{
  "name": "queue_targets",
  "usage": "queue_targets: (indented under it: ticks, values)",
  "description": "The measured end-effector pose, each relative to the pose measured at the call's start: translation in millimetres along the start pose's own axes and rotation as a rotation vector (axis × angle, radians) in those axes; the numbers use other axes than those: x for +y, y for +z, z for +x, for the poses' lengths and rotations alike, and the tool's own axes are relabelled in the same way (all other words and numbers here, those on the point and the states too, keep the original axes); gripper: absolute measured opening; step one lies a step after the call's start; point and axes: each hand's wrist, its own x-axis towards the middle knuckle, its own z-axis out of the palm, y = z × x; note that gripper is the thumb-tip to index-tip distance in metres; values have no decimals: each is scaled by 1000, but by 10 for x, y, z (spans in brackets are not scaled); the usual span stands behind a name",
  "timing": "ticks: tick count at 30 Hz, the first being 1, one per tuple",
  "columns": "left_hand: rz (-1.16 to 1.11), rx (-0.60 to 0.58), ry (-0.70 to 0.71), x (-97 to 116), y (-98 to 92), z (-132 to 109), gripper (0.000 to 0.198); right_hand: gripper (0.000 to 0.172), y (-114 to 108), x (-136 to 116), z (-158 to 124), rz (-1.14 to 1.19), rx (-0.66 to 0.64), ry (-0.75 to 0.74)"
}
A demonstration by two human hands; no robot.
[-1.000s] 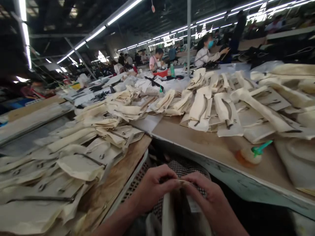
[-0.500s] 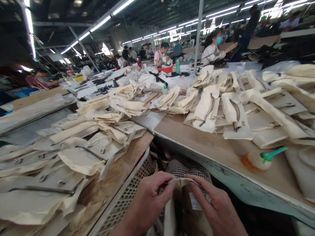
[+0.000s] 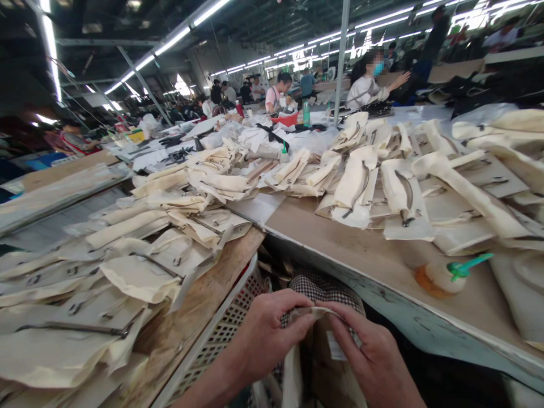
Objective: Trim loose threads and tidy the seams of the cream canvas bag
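Fingers and thumbs of both hands pinch one thin edge of a cream cloth piece (image 3: 334, 377), the left hand (image 3: 268, 327) at one end of the pinched stretch and the right hand (image 3: 370, 347) at the other. Well left of them lies a spread of similar cloth pieces (image 3: 138, 280), many bearing dark strips, on a wooden board (image 3: 195, 300). Between that board and the left hand stands a pale basket (image 3: 215, 340) with a pierced wall. Just beyond the fingertips is some checked cloth (image 3: 321, 286). The held piece hangs below the fingers, its lower part out of the picture, with a white label (image 3: 335, 347) just beside the right fingers. Farther off, ahead and to the right of the fingers, more cloth pieces (image 3: 355, 178) lie along a brown table (image 3: 306, 221). Right of the right hand, near the table's edge, rests a squat bottle (image 3: 442, 279) with a green nozzle.

The step in hand seems to be folding or pressing down that edge; how the layers meet is hidden by the fingers. The next move, I judge, calls for keeping the edge even between both pinches and shifting the fingers along it without letting the finished stretch spring open.
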Motion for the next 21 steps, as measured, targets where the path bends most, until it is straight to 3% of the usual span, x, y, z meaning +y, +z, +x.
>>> queue_targets:
  ticks: [13, 21]
  values:
    - [41, 9, 41, -8, 65, 36, 20, 27, -10, -43, 5, 16, 38, -10]
    - [187, 152, 66, -52, 200, 88, 14, 26, 16, -15, 12, 48, 11, -6]
